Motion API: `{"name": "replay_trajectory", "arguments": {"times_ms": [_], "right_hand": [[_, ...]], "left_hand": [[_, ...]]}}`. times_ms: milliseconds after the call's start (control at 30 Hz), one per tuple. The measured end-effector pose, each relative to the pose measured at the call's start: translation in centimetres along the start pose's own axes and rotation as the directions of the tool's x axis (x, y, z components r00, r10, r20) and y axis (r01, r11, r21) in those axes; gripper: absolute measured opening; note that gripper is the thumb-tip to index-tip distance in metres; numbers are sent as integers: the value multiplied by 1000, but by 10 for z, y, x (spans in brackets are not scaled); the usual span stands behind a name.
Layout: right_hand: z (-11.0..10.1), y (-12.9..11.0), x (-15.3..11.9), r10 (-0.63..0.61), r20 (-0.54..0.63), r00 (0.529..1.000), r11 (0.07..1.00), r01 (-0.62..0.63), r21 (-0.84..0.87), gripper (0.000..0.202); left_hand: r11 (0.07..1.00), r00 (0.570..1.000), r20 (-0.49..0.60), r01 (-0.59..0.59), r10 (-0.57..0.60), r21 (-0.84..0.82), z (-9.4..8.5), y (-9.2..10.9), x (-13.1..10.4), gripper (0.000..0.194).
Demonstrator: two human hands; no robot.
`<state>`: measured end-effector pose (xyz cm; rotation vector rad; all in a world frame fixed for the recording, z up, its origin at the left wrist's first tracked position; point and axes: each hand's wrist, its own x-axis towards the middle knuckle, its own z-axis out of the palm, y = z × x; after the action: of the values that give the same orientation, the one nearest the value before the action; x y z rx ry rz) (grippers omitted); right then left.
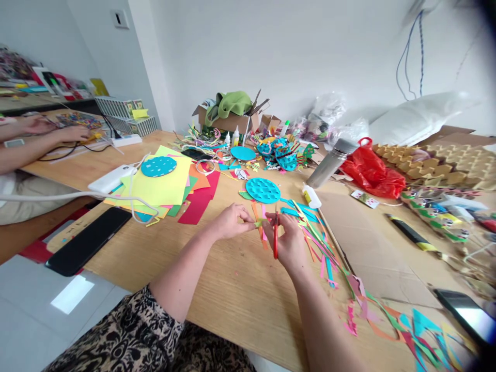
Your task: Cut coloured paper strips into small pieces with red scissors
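"What's the left hand doing?"
"Its fingers are pinched shut on a small yellow-green paper piece, just this side of the round blue textured disc on the wooden desk."
"And the right hand?"
"Fingers curled around red-handled metal scissors, beside that paper. I can't tell how wide the blades stand."

Shows red on the scissors, yellow-green on the paper strip, turquoise with pale flecks on the left disc, turquoise with darker marks on the middle disc, yellow on the sheet, black swirls over tan on the clothing.
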<state>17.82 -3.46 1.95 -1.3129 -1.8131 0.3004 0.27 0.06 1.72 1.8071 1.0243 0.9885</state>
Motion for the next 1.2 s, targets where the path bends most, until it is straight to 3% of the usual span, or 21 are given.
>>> {"name": "replay_trajectory", "arguments": {"times_ms": [67,167,300,467,633,767,967,1200], "right_hand": [[-1,0,0,-6,-116,993,999,9,32,18],[-3,-3,0,69,-183,981,994,-52,97,26],[-4,-12,-2,186,24,982,962,-187,197,31],[1,-17,-6,229,337,913,930,-307,201,44],[6,-14,-8,242,465,851,918,-357,175,48],[8,-11,-8,251,514,820,934,-344,93,50],[9,-12,-8,281,500,819,929,-362,71,51],[8,-13,-6,376,493,784,878,-472,82,50]], "left_hand": [[972,992,-13,124,-129,-198,1,0,1,13],[803,956,-35,226,-292,-551,2,-2,3,15],[580,927,-54,187,-372,-793,1,-5,6,21],[545,909,-77,176,-410,-820,2,-5,5,24],[558,904,-88,179,-418,-810,6,-3,5,23],[534,884,-107,174,-454,-828,10,-1,4,23],[488,888,-66,187,-456,-853,12,3,3,25],[532,847,-117,212,-518,-820,11,4,4,20]]}}
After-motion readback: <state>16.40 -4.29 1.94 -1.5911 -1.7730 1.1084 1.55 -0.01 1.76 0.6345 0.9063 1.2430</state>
